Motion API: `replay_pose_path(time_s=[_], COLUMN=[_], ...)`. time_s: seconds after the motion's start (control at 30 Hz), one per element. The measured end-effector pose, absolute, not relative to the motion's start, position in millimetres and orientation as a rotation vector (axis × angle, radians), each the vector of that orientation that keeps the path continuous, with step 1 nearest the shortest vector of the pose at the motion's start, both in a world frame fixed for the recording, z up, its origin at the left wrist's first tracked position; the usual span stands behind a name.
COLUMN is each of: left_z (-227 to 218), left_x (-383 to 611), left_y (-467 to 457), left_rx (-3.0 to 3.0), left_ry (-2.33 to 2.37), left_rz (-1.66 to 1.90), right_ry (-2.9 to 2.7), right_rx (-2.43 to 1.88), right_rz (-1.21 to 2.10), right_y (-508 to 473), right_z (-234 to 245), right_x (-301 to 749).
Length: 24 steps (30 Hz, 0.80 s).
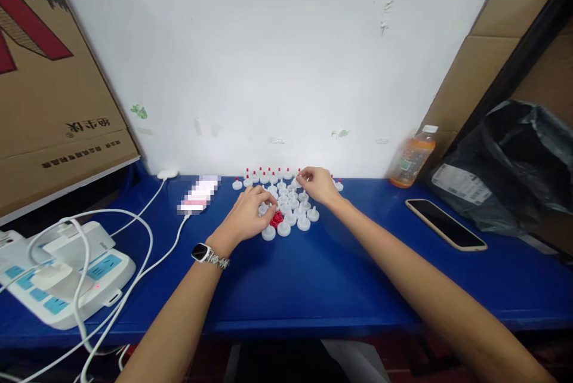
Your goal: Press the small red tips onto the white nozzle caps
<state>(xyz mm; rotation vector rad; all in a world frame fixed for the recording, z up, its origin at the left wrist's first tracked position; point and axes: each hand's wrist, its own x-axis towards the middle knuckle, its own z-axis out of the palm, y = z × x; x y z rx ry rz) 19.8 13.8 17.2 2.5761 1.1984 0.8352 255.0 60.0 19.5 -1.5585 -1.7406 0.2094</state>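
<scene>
Many white nozzle caps [303, 224], round bases with a narrow spout, stand in a cluster at the back middle of the blue table. A small heap of red tip caps [276, 219] lies among them. My left hand [250, 211] hovers at the cluster's left side beside the red heap, thumb and curved fingers apart. Farther back, my right hand [317, 184] pinches at a white nozzle cap [295, 183]; the fingertips partly cover it. Along the wall stand several nozzle caps with red tips [237, 184]; some are hidden behind my right hand.
At left, a white power strip [67, 305] carries chargers and looping white cables [150, 240]. A lit phone [199, 194] lies near it. To the right are an orange drink bottle [412, 156], a dark phone [445, 225] and a black plastic bag [505, 162]. Cardboard boxes [58, 96] flank the table.
</scene>
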Motion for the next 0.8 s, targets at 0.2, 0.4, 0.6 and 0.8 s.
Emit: replay_pose_path(time_s=[0.2,0.4,0.6,0.8], left_z=[13.7,13.4,13.5,13.5], left_x=[24.8,26.7,28.6,29.1], left_y=[13.6,11.9,13.0,15.4], left_rx=[2.613,2.625,2.631,2.640], left_ry=[1.160,1.157,1.163,1.146], left_rz=[0.772,0.772,0.769,0.796], right_ry=[-1.900,-1.970,-2.036,-2.041], right_rx=[-1.794,-1.897,-1.927,-1.910], right_rz=[-0.019,0.039,0.105,0.166], right_y=[76.8,79.9,83.9,80.1], right_z=[19.5,16.5,19.5,22.6], right_x=[266.2,264.2,268.2,269.1])
